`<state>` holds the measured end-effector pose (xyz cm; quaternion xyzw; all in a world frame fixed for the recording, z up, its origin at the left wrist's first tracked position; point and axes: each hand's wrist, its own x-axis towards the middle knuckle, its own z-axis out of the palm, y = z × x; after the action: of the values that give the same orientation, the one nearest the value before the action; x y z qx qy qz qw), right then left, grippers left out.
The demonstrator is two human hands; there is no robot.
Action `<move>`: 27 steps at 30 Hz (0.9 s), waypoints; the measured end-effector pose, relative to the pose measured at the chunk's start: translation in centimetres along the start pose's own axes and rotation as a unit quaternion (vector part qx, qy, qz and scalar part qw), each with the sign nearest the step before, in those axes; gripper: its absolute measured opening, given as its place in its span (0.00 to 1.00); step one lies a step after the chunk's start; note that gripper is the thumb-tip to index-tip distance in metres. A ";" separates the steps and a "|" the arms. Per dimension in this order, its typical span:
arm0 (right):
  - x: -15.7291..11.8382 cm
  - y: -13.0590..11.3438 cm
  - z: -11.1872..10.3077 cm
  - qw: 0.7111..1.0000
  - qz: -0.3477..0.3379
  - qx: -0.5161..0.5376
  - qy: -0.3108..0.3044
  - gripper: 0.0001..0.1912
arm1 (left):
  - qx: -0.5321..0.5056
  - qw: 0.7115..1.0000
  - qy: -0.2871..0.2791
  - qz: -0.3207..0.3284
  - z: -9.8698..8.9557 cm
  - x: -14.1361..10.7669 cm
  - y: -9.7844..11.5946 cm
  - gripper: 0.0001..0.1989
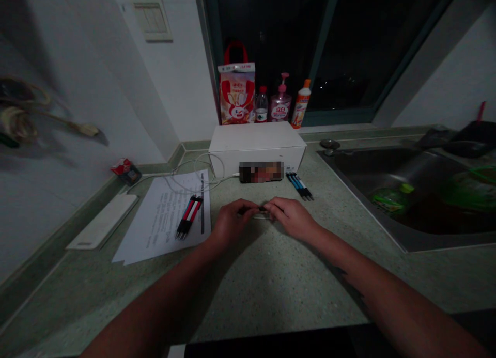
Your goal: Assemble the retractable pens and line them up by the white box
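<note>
Both hands meet low over the middle of the counter, fingertips pinched and nearly touching. Between them shows the dark end of a slim pen (262,208), mostly hidden by the fingers. My left hand (232,221) is closed around its left part, and my right hand (290,216) pinches its right end. Just below the fingertips runs a thin pale strip (261,217), too small to make out. To the left, several red, white and black pens (189,217) lie on printed sheets (163,213). Blue and white pens (299,186) rest on the counter beyond my right hand.
A phone (261,172) with a white cable leans against a white box (256,138). Behind it stand a red bag (237,97) and several bottles (280,102). At right is a metal sink (360,192); at left, a white power strip (103,221).
</note>
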<state>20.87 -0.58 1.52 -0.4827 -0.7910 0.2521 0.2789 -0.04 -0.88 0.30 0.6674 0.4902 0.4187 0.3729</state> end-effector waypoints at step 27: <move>-0.2 1.0 0.1 0.984 0.003 -0.164 -0.071 0.03 | 0.290 0.949 -0.070 0.105 -0.3 0.2 -0.9 0.08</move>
<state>21.54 -0.39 0.71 -0.5054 -0.8378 0.1531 0.1386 -0.62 -0.41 -0.39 0.8220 0.4902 0.2479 0.1502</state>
